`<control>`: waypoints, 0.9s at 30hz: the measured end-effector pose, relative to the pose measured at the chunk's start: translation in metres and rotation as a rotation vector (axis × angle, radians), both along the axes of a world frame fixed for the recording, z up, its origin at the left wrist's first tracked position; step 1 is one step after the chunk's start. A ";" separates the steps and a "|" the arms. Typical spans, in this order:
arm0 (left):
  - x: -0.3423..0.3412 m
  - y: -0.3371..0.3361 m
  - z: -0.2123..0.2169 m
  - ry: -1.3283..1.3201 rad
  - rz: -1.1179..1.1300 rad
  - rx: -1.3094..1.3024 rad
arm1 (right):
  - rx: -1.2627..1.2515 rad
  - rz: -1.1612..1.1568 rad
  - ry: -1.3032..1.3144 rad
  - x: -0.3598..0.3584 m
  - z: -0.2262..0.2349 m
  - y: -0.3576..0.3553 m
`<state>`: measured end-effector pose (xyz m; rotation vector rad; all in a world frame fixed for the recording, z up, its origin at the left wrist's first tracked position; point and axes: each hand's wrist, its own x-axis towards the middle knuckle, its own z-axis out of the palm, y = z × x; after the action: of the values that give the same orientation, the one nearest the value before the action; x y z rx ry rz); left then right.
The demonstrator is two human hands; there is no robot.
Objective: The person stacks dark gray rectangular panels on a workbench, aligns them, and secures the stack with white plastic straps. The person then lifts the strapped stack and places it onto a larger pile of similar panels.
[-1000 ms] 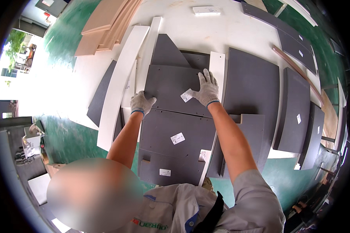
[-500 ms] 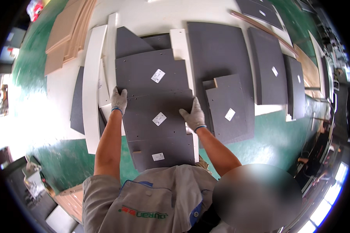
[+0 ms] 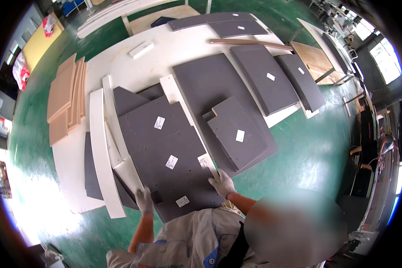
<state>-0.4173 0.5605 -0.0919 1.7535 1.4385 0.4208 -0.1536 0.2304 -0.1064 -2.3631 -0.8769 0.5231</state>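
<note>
Dark grey panels (image 3: 165,138) with small drilled holes and white labels lie overlapped in front of me, sloping toward my body. My gloved left hand (image 3: 144,200) is closed at the left edge of the nearest panel (image 3: 196,192), beside a small notch; it is slightly blurred. At the right edge my gloved right hand (image 3: 222,184) grips the same panel, thumb over the top, its fingers hidden below. Just above that hand, a short white piece (image 3: 205,162) shows at the panels' edge. A long white board (image 3: 103,156) lies to the left.
A notched dark panel (image 3: 236,129) rests on a larger one (image 3: 201,80) at right. More dark panels (image 3: 263,78) lie beyond. Brown boards (image 3: 63,96) are stacked at far left on the white table (image 3: 116,62). A wood strip (image 3: 250,43) lies at the back.
My view has turned and shows more of the far table. Both hands have come nearer my body along the panels' edges. The panels now lie closer together, overlapping differently.
</note>
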 end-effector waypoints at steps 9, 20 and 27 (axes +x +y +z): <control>-0.044 -0.088 0.014 -0.234 0.038 -0.633 | -0.181 -0.391 0.612 -0.023 -0.009 -0.030; -0.053 -0.081 0.006 0.055 0.038 -0.394 | 0.035 -0.415 0.610 -0.041 -0.027 -0.024; -0.095 -0.087 -0.046 -0.034 0.051 -0.504 | 0.014 -0.436 0.669 -0.057 -0.032 -0.037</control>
<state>-0.5122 0.4735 -0.1378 1.3005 1.4170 0.0971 -0.2107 0.1934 -0.1387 -2.0532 -0.0611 1.0190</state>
